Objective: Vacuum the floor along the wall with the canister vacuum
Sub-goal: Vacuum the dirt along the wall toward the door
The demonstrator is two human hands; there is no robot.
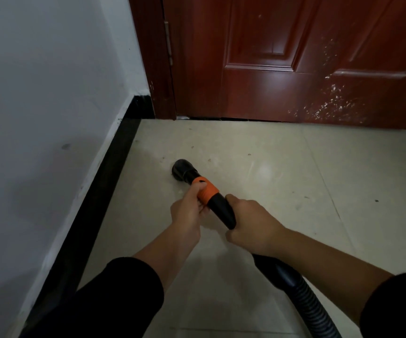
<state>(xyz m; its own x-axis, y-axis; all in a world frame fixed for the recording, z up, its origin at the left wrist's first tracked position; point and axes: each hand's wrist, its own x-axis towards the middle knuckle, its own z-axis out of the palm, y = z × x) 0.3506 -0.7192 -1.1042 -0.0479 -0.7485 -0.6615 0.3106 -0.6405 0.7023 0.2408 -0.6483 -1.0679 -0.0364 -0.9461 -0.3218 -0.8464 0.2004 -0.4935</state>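
Nearest, a ribbed black hose point(311, 311) curves up from the lower right into the black vacuum tube point(222, 209). The right hand point(250, 223) grips the tube's rear, fingers curled round it. Just ahead, the left hand point(187, 208) holds the orange collar point(208, 191), thumb on top. The tube's long axis runs from lower right to upper left, its round nozzle point(182, 170) down on the tiled floor point(282, 181), near the black baseboard point(94, 203) of the white wall point(38, 93). Beyond stands a reddish-brown door point(282, 57).
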